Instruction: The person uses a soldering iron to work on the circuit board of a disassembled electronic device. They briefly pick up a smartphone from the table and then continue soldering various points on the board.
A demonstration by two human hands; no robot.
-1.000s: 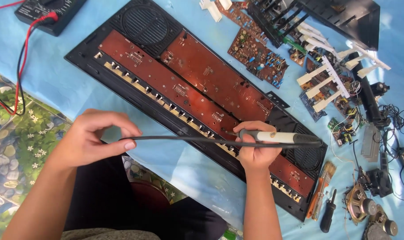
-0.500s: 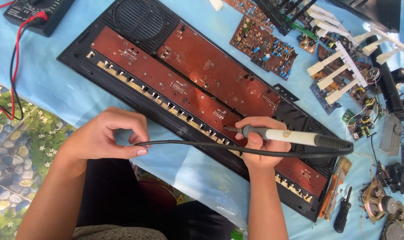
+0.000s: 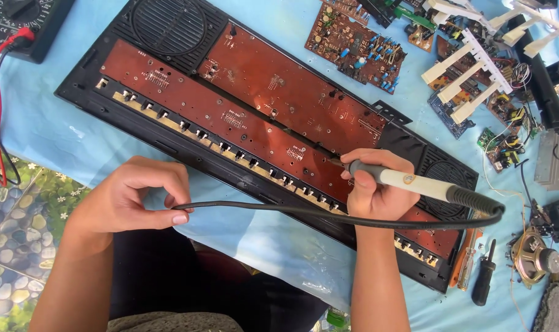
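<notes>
Now soldering iron (image 3: 415, 183) over brown board (image 3: 242, 104)

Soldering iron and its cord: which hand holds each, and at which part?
The right hand grips the soldering iron near its front end. The left hand pinches its black cord.

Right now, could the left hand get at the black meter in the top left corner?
Probably yes: the left hand pinches only the cord, and just bare blue cloth lies between it and the meter.
</notes>
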